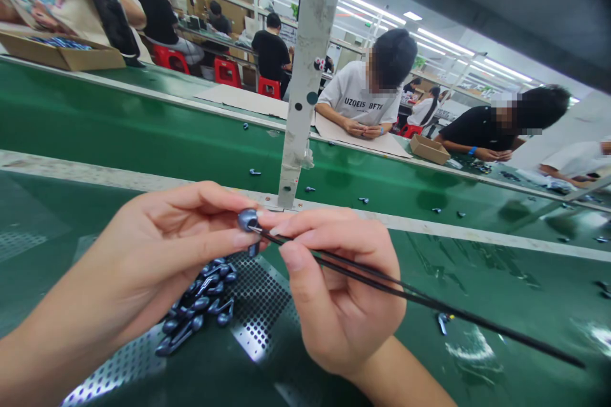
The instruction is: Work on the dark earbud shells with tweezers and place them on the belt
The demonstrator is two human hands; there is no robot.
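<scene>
Left grip [167, 235] clamps glossy earbud [247, 220] | right grip [348, 273] clamps slim tweezers [453, 310] | shirt [353, 92] beyond bench's [548, 305] far edge: "UZQEIS BFT…"

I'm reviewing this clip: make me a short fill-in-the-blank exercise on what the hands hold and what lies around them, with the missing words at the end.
1. A blue earbud is held in the person's ____ hand.
2. The tweezers in the other hand are coloured ____.
3. In the picture, the earbud pile appears ____ the held earbud (above or below).
4. The plastic stools in the background are coloured ____.

Missing words: left; black; below; red.
</scene>
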